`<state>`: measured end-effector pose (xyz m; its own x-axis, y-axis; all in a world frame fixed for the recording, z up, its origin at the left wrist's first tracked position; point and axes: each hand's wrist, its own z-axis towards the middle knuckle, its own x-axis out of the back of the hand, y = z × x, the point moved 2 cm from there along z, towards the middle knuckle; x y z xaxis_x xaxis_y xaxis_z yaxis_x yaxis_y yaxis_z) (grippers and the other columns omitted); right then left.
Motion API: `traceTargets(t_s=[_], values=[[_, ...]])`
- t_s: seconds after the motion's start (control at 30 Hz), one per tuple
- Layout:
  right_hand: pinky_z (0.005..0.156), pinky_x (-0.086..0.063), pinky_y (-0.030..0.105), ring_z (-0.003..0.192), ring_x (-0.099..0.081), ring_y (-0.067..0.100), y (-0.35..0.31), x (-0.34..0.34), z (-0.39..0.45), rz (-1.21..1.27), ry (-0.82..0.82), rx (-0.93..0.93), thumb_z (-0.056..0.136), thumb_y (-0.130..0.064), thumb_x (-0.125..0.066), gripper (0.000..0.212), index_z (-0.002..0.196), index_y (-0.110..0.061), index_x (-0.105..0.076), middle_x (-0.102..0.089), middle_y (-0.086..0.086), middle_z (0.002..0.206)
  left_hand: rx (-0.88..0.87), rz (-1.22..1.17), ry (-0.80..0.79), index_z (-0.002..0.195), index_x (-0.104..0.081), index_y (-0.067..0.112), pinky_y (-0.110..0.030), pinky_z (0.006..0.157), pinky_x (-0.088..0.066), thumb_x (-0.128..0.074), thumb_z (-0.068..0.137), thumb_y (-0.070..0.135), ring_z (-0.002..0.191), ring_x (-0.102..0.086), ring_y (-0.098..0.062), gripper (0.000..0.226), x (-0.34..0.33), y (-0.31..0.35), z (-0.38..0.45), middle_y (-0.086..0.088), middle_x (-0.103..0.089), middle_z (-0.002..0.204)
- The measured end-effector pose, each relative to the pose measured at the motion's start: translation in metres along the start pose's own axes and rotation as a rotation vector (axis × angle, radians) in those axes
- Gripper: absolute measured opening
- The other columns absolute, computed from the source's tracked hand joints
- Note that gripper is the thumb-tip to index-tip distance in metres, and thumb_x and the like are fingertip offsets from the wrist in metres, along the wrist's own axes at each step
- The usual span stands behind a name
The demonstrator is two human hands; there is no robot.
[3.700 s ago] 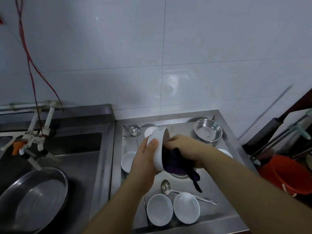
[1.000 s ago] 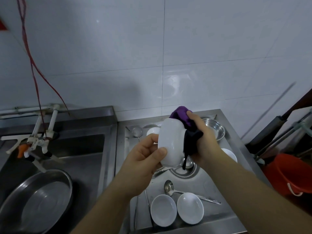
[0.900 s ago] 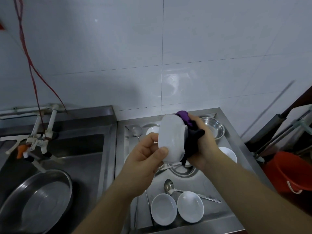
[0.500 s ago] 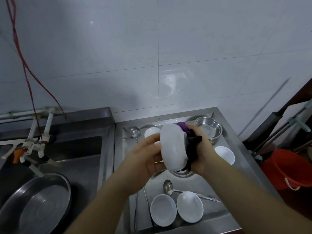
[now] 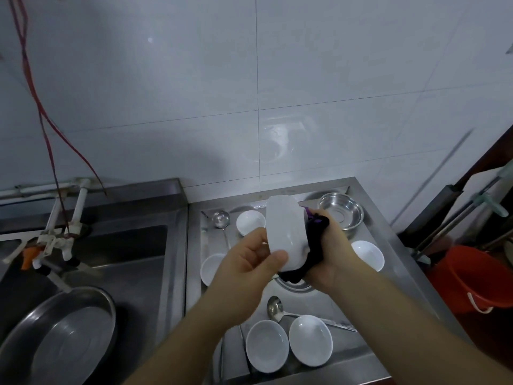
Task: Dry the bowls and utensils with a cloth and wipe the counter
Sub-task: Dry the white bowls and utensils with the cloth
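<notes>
A white bowl (image 5: 286, 232) is held on edge above the steel counter (image 5: 388, 262), its outside turned toward me. My left hand (image 5: 247, 265) grips its lower rim with thumb and fingers. My right hand (image 5: 330, 259) holds a dark purple cloth (image 5: 313, 245) pressed against the bowl's right side. Small white bowls lie on the counter: two at the front (image 5: 267, 348) (image 5: 310, 339), one at the right (image 5: 367, 254), one at the left (image 5: 211, 269), one at the back (image 5: 250, 222). Two steel spoons (image 5: 220, 219) (image 5: 274, 308) lie among them.
A steel bowl (image 5: 341, 213) sits at the counter's back right. A sink (image 5: 111, 259) at the left holds a large steel basin (image 5: 61, 337) under white taps (image 5: 55, 240). An orange bucket (image 5: 477, 279) and mop handles stand at the right. A tiled wall rises behind.
The bowl has been turned in my hands from rim-side view to its outside facing me. The cloth hand slid down from the bowl's top to its right side.
</notes>
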<state>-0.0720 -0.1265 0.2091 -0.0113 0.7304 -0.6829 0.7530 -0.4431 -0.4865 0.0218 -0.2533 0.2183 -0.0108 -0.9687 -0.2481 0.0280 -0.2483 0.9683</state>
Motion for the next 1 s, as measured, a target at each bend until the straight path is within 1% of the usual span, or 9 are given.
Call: traceTargets(t_s=[0.07,0.17,0.3,0.37,0.53,0.6,0.73,0.83,1.0], values=[[0.063,-0.054,0.031,0.074,-0.060,0.023,0.001,0.001,0.000,0.038,-0.004,0.018,0.077,-0.031,-0.065,0.023,0.097,-0.021,-0.059,-0.056,0.003,0.085,-0.030,0.089,-0.026,0.136,-0.063,0.013,-0.039,0.104,-0.057,-0.059,0.100,0.005,0.122,-0.070,-0.030,0.038,-0.003,-0.005,-0.003,-0.012,-0.075,0.127],[0.064,-0.055,0.031,0.071,-0.063,0.021,-0.003,0.001,-0.002,0.028,-0.013,0.020,0.084,-0.034,-0.067,0.013,0.087,-0.021,-0.065,-0.062,0.001,0.080,-0.027,0.138,-0.057,0.137,-0.065,0.021,-0.034,0.103,-0.056,-0.065,0.098,0.008,0.123,-0.070,-0.026,0.041,-0.002,-0.004,-0.005,-0.006,-0.075,0.129],[0.074,-0.051,0.034,0.083,-0.062,0.024,-0.011,0.001,-0.003,-0.111,0.047,0.069,0.086,-0.036,-0.070,0.017,0.092,-0.020,-0.068,-0.065,0.003,0.087,0.063,-0.060,0.016,0.122,-0.076,0.040,-0.032,0.091,-0.061,-0.072,0.086,0.027,0.115,-0.074,-0.027,0.038,0.006,0.011,0.001,-0.006,-0.077,0.124],[0.072,-0.053,0.033,0.080,-0.064,0.024,-0.012,0.000,-0.003,-0.143,0.094,0.104,0.087,-0.037,-0.072,0.019,0.092,-0.018,-0.071,-0.067,0.004,0.087,0.127,-0.122,0.073,0.116,-0.080,0.037,-0.033,0.086,-0.063,-0.074,0.086,0.036,0.111,-0.076,-0.030,0.030,0.012,0.015,0.005,-0.009,-0.078,0.121],[0.076,-0.054,0.039,0.088,-0.064,0.029,-0.006,-0.005,-0.005,-0.098,0.153,0.139,0.096,-0.036,-0.062,0.029,0.111,-0.013,-0.072,-0.067,0.011,0.098,0.111,-0.172,0.018,0.126,-0.076,0.022,-0.037,0.095,-0.061,-0.063,0.099,0.022,0.121,-0.071,-0.036,0.030,0.008,0.004,0.005,-0.017,-0.073,0.129],[0.067,-0.054,0.037,0.090,-0.060,0.030,0.002,-0.007,-0.007,-0.094,0.158,0.161,0.097,-0.033,-0.058,0.027,0.112,-0.012,-0.068,-0.061,0.014,0.101,0.065,-0.158,0.069,0.126,-0.075,0.021,-0.037,0.095,-0.061,-0.061,0.100,0.019,0.120,-0.071,-0.035,0.029,0.003,-0.004,0.005,-0.017,-0.074,0.128],[0.058,-0.057,0.038,0.081,-0.069,0.033,0.017,-0.006,-0.010,-0.211,0.286,0.395,0.101,-0.027,-0.059,0.030,0.123,-0.008,-0.065,-0.071,0.013,0.099,-0.019,-0.052,0.180,0.124,-0.076,0.032,-0.030,0.094,-0.060,-0.059,0.105,0.015,0.119,-0.072,-0.025,0.031,-0.007,-0.012,0.009,-0.007,-0.077,0.124],[0.088,-0.063,0.050,0.101,-0.077,0.023,0.019,-0.011,-0.018,-0.283,0.320,0.571,0.103,-0.032,-0.061,0.016,0.114,-0.033,-0.072,-0.080,0.001,0.105,-0.022,-0.107,0.227,0.125,-0.074,0.034,-0.029,0.094,-0.059,-0.060,0.102,0.022,0.121,-0.071,-0.025,0.030,-0.011,-0.013,0.014,-0.005,-0.076,0.126],[0.084,-0.061,0.028,0.095,-0.073,0.009,0.019,-0.027,-0.035,-0.679,0.096,0.843,0.094,-0.033,-0.064,0.021,0.111,-0.042,-0.072,-0.076,-0.009,0.100,0.020,-0.222,0.237,0.115,-0.079,0.031,-0.030,0.088,-0.061,-0.054,0.104,0.006,0.114,-0.075,-0.028,0.037,-0.011,-0.015,0.020,-0.011,-0.078,0.118]])
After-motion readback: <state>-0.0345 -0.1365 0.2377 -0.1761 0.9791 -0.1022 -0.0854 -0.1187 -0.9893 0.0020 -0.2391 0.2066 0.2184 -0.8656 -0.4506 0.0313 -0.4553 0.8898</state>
